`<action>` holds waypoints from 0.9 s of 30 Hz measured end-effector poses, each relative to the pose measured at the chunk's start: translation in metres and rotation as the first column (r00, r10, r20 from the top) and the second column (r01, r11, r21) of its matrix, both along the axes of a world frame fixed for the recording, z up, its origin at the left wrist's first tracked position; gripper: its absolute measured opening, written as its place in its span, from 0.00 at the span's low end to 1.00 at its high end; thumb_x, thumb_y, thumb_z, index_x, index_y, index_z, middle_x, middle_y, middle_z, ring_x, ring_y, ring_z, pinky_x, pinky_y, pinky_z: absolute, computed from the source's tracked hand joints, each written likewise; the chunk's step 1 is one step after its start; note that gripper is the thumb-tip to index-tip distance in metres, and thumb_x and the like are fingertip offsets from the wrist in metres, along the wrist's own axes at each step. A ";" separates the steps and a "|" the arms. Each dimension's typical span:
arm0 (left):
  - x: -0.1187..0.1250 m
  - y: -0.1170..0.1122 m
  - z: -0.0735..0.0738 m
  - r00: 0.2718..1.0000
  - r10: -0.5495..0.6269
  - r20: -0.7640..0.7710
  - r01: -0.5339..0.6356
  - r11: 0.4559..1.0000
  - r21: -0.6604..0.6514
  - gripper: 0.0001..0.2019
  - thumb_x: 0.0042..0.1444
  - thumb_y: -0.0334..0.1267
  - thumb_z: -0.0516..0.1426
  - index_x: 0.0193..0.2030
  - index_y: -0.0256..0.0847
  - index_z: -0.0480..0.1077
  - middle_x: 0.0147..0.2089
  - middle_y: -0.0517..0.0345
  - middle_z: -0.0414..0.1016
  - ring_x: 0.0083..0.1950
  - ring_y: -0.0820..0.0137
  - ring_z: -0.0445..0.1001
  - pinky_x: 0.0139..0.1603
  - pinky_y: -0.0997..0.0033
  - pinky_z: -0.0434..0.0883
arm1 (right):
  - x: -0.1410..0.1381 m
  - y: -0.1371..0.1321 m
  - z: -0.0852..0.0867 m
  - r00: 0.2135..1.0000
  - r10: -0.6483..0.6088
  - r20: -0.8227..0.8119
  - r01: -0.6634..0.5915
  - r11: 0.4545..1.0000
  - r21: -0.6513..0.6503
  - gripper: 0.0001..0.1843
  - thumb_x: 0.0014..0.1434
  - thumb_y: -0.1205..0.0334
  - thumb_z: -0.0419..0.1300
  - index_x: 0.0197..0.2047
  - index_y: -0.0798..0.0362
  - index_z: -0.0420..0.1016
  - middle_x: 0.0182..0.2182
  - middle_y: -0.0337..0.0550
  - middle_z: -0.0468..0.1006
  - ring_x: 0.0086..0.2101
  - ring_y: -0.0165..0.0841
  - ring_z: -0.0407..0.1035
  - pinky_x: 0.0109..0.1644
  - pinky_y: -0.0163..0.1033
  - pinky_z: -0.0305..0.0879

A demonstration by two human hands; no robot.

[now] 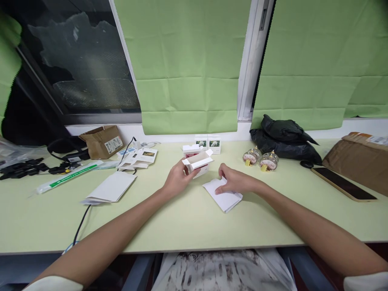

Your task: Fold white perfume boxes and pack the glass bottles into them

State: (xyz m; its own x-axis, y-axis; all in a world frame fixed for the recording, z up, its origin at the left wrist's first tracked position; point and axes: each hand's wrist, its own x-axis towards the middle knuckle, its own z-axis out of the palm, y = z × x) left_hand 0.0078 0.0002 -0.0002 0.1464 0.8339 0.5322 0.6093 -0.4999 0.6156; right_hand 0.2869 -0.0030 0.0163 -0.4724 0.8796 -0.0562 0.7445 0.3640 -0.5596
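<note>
Fingers [185, 173] of the left hand [177, 180] clasp a small white carton [198, 163], its top flaps open, held just above the pale green table [182, 226]. The right hand [235, 182] lies palm-down with curled fingers on a folded white sheet [226, 198] just beside the carton; whether it grips the sheet I cannot tell. Behind stand two small glass jars [260, 158] and a black bag [283, 137].

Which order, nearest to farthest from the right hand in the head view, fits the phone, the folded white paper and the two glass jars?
1. Folded white paper, under the right hand.
2. Glass jars, just beyond, rightward.
3. Phone, far right.
</note>
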 end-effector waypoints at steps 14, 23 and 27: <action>-0.006 0.005 -0.002 0.997 -0.043 -0.060 0.047 0.996 0.072 0.17 0.65 0.42 0.62 0.58 0.45 0.74 0.51 0.57 0.77 0.36 0.70 0.73 0.38 0.69 0.71 | 0.009 0.019 0.000 0.927 -0.077 -0.367 0.108 0.992 0.066 0.32 0.56 0.48 0.72 0.60 0.47 0.72 0.40 0.40 0.75 0.37 0.37 0.72 0.37 0.38 0.66; -0.008 0.002 -0.001 0.983 -0.062 -0.175 0.084 0.989 0.122 0.19 0.63 0.32 0.58 0.60 0.50 0.73 0.58 0.57 0.72 0.43 0.69 0.75 0.40 0.70 0.72 | 0.013 0.014 0.005 0.737 -0.007 -0.676 0.556 0.576 0.599 0.26 0.68 0.52 0.63 0.67 0.45 0.70 0.54 0.49 0.76 0.49 0.44 0.71 0.54 0.52 0.70; -0.009 0.004 -0.004 0.982 -0.074 -0.175 0.094 0.989 0.110 0.20 0.63 0.30 0.58 0.61 0.50 0.73 0.58 0.56 0.72 0.42 0.68 0.75 0.40 0.69 0.72 | 0.001 -0.006 0.007 0.746 0.149 -0.649 0.522 0.476 0.708 0.29 0.69 0.55 0.64 0.71 0.42 0.64 0.59 0.50 0.73 0.52 0.45 0.72 0.53 0.52 0.74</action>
State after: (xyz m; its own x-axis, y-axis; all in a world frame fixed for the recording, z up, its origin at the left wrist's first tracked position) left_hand -0.0008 0.0045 -0.0041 0.3100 0.7478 0.5871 0.6528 -0.6164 0.4403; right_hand 0.2874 -0.0094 0.0235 0.0832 0.3971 0.9140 0.5135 0.7690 -0.3808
